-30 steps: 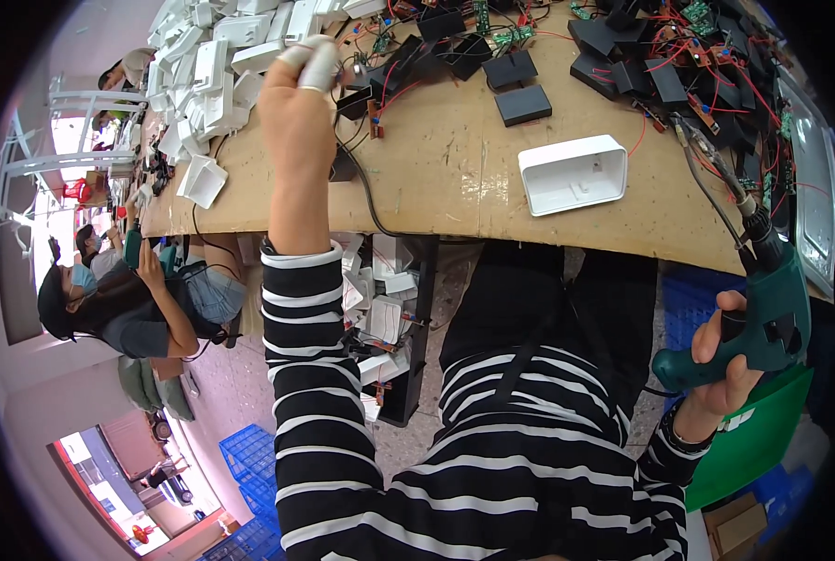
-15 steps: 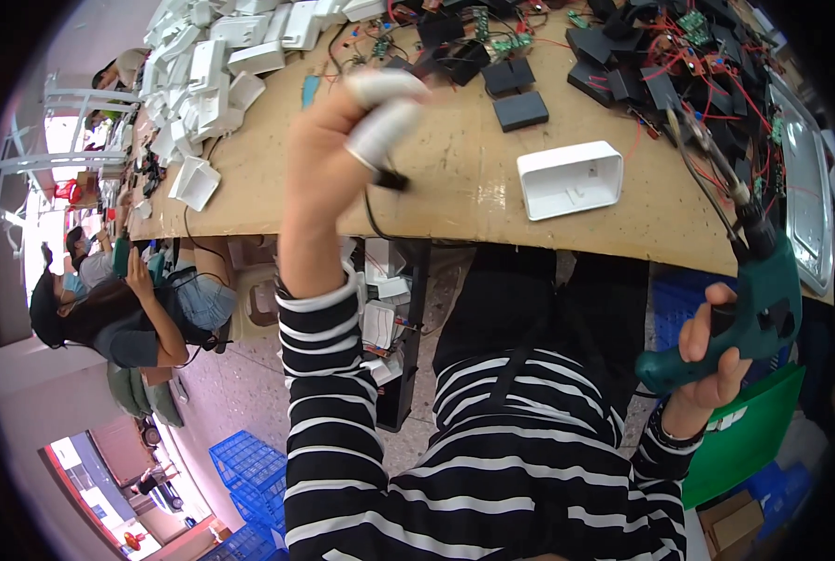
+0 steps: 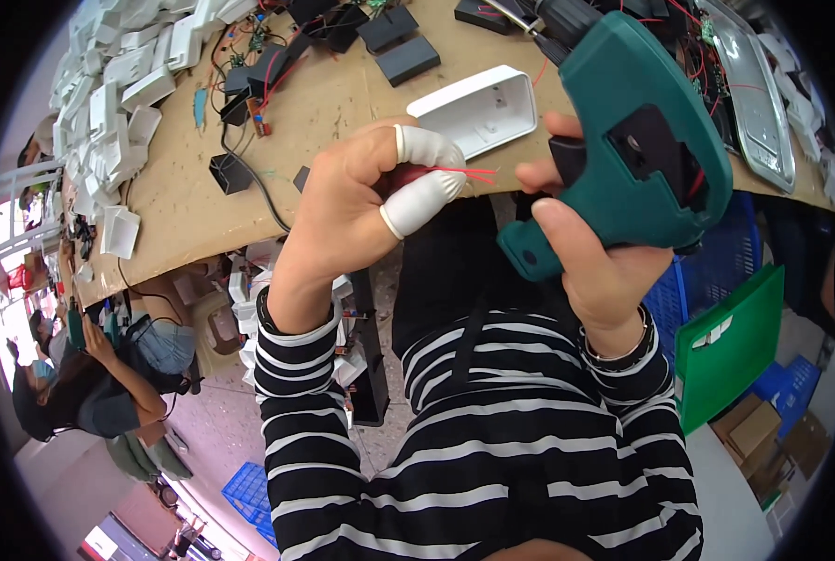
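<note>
My left hand (image 3: 329,206), with white finger cots on thumb and forefinger, pinches the ends of thin red wires (image 3: 478,175). Whatever lies farther inside its curled fingers is hidden. In my right hand (image 3: 604,271) is a green electric drill (image 3: 623,70), held by its grip. One finger is near its black trigger, and its black chuck points toward the far side of the table. A white rectangular plastic case (image 3: 492,117) lies open side up on the table, just beyond the red wires and touching neither hand.
White plastic cases (image 3: 109,93) are heaped at the far left of the brown table (image 3: 343,103). Black boxes (image 3: 408,61) and loose wires lie at the back. A metal tray (image 3: 754,103) is on the right, above a green bin (image 3: 735,346). Another person (image 3: 90,374) sits at left.
My left hand has come down and right, now showing red wires in its pinch. The drill has risen and moved left, nearer the left hand. The whole view has shifted.
</note>
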A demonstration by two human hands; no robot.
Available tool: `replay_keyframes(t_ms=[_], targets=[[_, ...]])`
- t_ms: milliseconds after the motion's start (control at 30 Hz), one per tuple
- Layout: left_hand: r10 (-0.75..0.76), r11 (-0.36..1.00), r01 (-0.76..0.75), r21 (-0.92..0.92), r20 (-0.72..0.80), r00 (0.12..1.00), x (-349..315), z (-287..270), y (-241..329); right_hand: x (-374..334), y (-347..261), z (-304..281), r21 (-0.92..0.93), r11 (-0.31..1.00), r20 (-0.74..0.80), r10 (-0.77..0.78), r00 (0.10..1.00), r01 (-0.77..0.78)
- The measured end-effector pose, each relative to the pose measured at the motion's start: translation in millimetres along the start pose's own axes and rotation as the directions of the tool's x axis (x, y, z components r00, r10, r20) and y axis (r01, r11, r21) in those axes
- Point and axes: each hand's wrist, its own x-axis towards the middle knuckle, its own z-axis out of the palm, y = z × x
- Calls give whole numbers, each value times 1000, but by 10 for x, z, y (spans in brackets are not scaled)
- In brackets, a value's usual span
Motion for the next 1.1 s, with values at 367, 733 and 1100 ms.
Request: replay_keyframes(t_ms=[367,733,1100], targets=[[105,984,-88,155,-99,990,-12,257,29,4,29,-135,-386,885,229,-182,956,260],[231,959,-202,200,-131,964,35,294,18,42,48,-111,-416,873,202,-185,962,255],[391,851,-248,462,-245,887,33,441,-39,-20,36,-138,-279,939,15,-206,978,202]])
